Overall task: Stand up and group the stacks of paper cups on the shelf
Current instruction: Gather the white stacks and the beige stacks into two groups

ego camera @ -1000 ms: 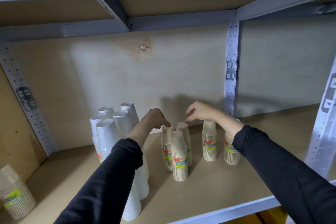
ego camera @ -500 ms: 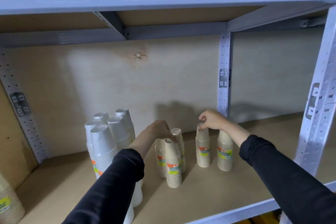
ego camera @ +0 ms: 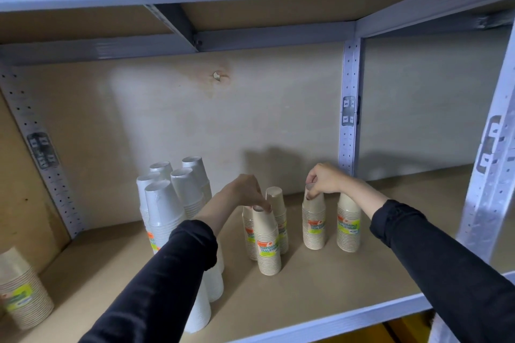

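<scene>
Now left hand (ego camera: 243,192) pinches front stack (ego camera: 269,245), right hand (ego camera: 324,179) neighbouring stack (ego camera: 314,227).

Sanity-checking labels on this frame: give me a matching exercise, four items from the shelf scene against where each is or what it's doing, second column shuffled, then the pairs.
Column 1
1. left hand
2. right hand
3. white cup stacks
4. lone brown stack

Column 2
A. far left of the shelf, at the frame edge
B. grips the top of the second brown stack from the right
C. fingertips pinch the top of the front brown stack
D. clustered, partly behind the left sleeve

Pairs: 1-C, 2-B, 3-D, 4-A
</scene>
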Available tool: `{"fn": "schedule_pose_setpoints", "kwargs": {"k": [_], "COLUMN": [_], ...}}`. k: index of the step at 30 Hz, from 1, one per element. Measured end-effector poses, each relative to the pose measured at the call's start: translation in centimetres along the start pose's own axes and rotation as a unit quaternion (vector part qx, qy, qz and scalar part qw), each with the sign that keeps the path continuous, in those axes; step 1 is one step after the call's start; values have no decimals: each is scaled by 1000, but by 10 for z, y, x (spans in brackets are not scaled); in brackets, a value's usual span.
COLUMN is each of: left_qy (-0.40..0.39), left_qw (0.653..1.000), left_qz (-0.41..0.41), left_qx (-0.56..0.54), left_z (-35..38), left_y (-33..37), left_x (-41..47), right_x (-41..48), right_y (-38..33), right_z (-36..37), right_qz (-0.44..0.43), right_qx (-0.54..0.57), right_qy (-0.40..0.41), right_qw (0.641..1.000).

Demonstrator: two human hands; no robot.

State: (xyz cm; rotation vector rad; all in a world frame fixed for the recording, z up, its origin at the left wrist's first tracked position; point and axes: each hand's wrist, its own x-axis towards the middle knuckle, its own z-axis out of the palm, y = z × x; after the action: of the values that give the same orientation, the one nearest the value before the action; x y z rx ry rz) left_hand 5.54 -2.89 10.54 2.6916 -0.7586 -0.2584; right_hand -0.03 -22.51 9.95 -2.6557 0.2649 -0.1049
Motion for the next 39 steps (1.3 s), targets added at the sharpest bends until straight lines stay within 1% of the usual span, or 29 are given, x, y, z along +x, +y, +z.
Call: {"fn": "schedule_pose_setpoints", "kwargs": {"k": [9, 13, 23, 28, 31, 39], "left_qy": [16, 22, 22, 3, 16, 61], "left_qw": [1000, 1000, 1000, 1000, 1000, 998], "left_qz": [-1, -2, -12, -5, -2, -9], "left_qx": [-12, -13, -3, 8, 12, -29], "left_z": [-7, -7, -2, -1, 0, 1], "left_y": [-2, -5, -16, -19, -21, -20], "left_x": [-27, -33, -34, -32, -31, -27], "right_x": [-31, -31, -26, -25, -26, -24], "right_y": [-40, -57, -58, -55, -56, -54], "right_z": [7, 16, 40, 43, 43, 38], "right_qz": [-73, -92, -96, -85, -82, -76], "right_qx": [7, 3, 26, 30, 30, 28], "right_qy": [-50, -53, -51, -32, -20, 2], "right_qw": [996, 994, 994, 995, 996, 997]}}
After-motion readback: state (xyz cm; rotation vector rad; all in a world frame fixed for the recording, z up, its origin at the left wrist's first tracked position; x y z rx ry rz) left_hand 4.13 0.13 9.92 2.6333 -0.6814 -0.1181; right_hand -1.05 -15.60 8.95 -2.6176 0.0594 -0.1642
